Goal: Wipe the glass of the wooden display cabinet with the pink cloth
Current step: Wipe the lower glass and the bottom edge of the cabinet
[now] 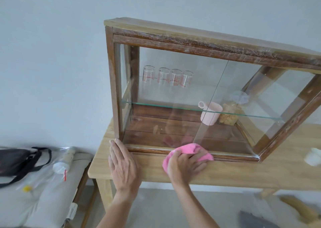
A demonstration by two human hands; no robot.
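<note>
Two bare arms reached up from the bottom of the view, and each one ended in a hand on the desk. That made two hands. One left hand lay flat with its fingers straight and together, holding nothing, and its fingertips touched the bottom left corner post of the wooden display cabinet. One right hand was closed around the pink cloth, bunching it up. There was only one cloth, and it was pressed against the bottom edge of the front glass, near the middle, right where the glass met the wooden frame.

One cabinet stood on the light wooden desk, against a pale wall. Its front had two glass panes that met in a line near the middle. Inside was one glass shelf. Four clear measuring cups with red marks stood in a row near the back left (they were a bit blurry). Lower down to the right stood one pink cup with a handle, and just beside it one clear jar with brown bits inside.

One small white thing sat on the desk at the far right, partly cut off, so I could not tell what it was. To the left of the desk was one grey cushion, and on it lay one black bag with straps and one clear plastic packet.
</note>
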